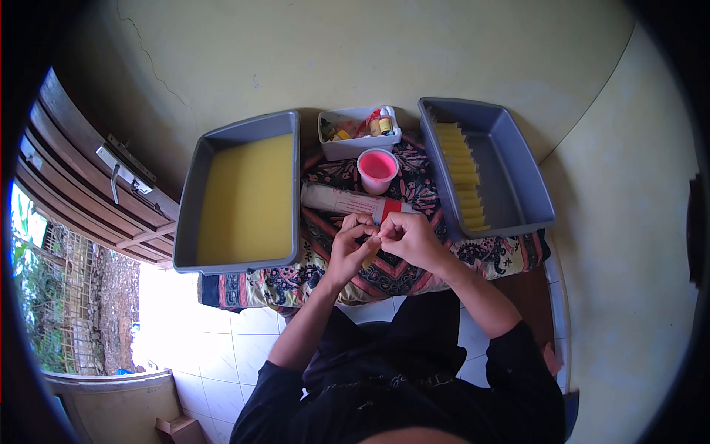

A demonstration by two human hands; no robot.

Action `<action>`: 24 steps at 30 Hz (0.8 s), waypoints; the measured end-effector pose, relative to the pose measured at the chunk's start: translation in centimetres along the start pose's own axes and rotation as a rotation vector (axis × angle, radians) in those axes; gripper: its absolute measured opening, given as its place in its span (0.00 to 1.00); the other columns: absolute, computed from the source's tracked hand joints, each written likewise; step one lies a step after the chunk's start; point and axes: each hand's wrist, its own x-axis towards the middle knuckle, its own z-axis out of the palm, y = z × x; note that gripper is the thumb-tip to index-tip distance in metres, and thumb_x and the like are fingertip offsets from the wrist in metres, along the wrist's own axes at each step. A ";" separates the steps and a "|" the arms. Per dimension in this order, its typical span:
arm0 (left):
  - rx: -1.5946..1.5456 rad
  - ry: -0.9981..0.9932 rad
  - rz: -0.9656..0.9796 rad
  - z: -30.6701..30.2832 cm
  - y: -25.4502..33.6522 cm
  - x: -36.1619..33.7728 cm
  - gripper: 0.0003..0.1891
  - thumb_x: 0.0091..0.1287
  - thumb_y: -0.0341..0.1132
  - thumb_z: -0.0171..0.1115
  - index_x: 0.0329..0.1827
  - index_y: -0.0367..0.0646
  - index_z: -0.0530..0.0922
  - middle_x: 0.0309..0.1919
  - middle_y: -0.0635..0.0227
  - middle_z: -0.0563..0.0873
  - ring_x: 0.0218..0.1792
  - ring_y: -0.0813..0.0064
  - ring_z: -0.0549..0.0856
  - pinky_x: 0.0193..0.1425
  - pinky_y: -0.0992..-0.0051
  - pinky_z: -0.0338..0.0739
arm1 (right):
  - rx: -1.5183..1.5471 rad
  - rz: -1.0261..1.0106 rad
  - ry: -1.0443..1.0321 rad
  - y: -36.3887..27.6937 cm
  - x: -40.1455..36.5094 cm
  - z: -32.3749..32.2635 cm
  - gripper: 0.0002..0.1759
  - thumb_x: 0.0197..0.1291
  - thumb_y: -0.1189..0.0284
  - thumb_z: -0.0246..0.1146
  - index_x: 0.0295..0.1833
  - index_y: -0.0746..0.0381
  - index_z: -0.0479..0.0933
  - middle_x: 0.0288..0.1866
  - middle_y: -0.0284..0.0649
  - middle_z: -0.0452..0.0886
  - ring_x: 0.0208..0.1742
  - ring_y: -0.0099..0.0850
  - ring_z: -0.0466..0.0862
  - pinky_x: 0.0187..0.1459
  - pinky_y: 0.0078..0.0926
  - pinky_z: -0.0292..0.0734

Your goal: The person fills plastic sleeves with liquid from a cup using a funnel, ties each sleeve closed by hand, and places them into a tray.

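Note:
My left hand (350,249) is closed around a small yellow packet (371,258), whose lower part shows below the fingers. My right hand (411,238) pinches at its top end, and the fingertips of both hands meet there. Most of the packet is hidden by the fingers. Just beyond the hands lies a long pale wrapped pack (340,200) with a red band. A white cup (376,182) with pink contents stands behind it. To the right, a grey tray (510,163) holds a row of similar yellow packets (462,177) along its left side.
A grey tray (295,185) on the left holds a flat, even yellow mass. A pale box (347,150) with small bottles and other items stands at the back, near the wall. Patterned cloth (318,277) covers the table. An open doorway is at far left.

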 end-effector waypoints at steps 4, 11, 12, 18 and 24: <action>0.108 -0.004 0.026 0.2 0.2 0.2 0.07 0.62 0.32 0.63 0.37 0.36 0.79 0.43 0.65 0.76 0.54 0.68 0.71 0.60 0.70 0.62 | -0.242 -0.280 0.208 -0.1 -0.3 0.7 0.06 0.50 0.83 0.66 0.32 0.67 0.75 0.28 0.37 0.79 0.27 0.25 0.80 0.29 0.22 0.74; 0.042 0.068 0.039 0.3 0.7 0.5 0.08 0.62 0.32 0.64 0.37 0.36 0.78 0.39 0.61 0.80 0.49 0.65 0.75 0.57 0.68 0.66 | -0.383 -0.417 0.337 -0.7 -0.6 1.4 0.08 0.52 0.83 0.65 0.37 0.67 0.74 0.33 0.42 0.79 0.34 0.34 0.84 0.33 0.28 0.78; 0.043 0.068 0.041 0.2 0.9 0.6 0.08 0.62 0.32 0.64 0.37 0.36 0.78 0.39 0.61 0.80 0.49 0.65 0.75 0.57 0.68 0.66 | -0.384 -0.419 0.337 -0.5 -0.5 1.4 0.08 0.52 0.83 0.65 0.37 0.67 0.74 0.33 0.42 0.79 0.34 0.34 0.84 0.33 0.28 0.78; 0.229 0.068 0.107 -0.5 2.6 1.0 0.06 0.58 0.27 0.65 0.34 0.36 0.77 0.38 0.60 0.80 0.48 0.62 0.76 0.56 0.67 0.66 | 0.395 -0.066 0.070 -0.6 -0.9 0.3 0.05 0.59 0.82 0.63 0.42 0.69 0.77 0.41 0.37 0.83 0.43 0.20 0.82 0.43 0.19 0.80; 0.394 0.017 0.182 -0.5 3.0 1.4 0.06 0.57 0.29 0.66 0.34 0.37 0.78 0.37 0.61 0.80 0.47 0.60 0.77 0.60 0.62 0.65 | 0.284 -0.028 0.045 -0.3 -0.7 -0.3 0.08 0.58 0.84 0.62 0.44 0.69 0.77 0.38 0.35 0.81 0.42 0.18 0.81 0.44 0.16 0.78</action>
